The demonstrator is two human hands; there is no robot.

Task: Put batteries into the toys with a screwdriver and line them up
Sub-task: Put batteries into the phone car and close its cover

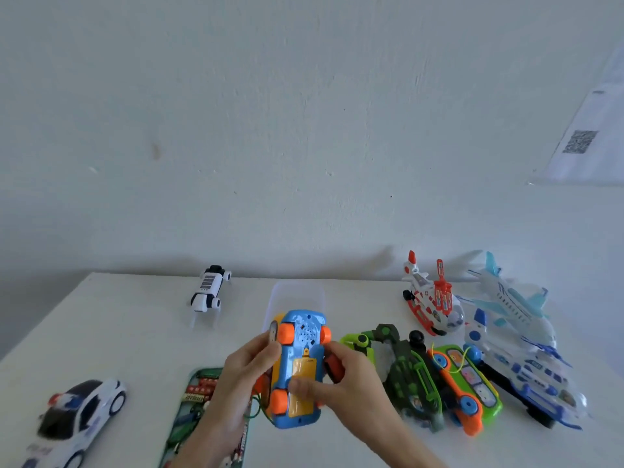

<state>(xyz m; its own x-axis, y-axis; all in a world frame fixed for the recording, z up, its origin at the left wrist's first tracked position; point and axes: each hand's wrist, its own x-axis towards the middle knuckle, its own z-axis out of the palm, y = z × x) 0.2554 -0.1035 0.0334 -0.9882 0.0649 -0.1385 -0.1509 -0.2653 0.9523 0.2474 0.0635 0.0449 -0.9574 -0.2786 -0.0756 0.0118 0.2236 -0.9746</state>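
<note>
**Battery cover goes back on the blue toy car**

Hands meet over the white table (141,336), where I hold a blue plastic toy car with orange wheels (297,366) upside down, just above the tabletop. My left hand (236,383) curls round the car's left flank; my right hand (354,393) wraps its right side, thumb pressing the yellow battery cover (304,376), with a red-brown object, probably the screwdriver handle (334,366), tucked in the fingers. Right of the car lie a green toy (405,373), a green-and-orange toy phone (466,383), a red-and-white helicopter (432,305) and pale blue planes (513,305); left of it, a white robot dog (207,292), a police car (77,420) and a printed battery pack (199,400). As I judge it, the cover should be seated flush, tab first, and held steady with the thumb before driving the screw.
</note>
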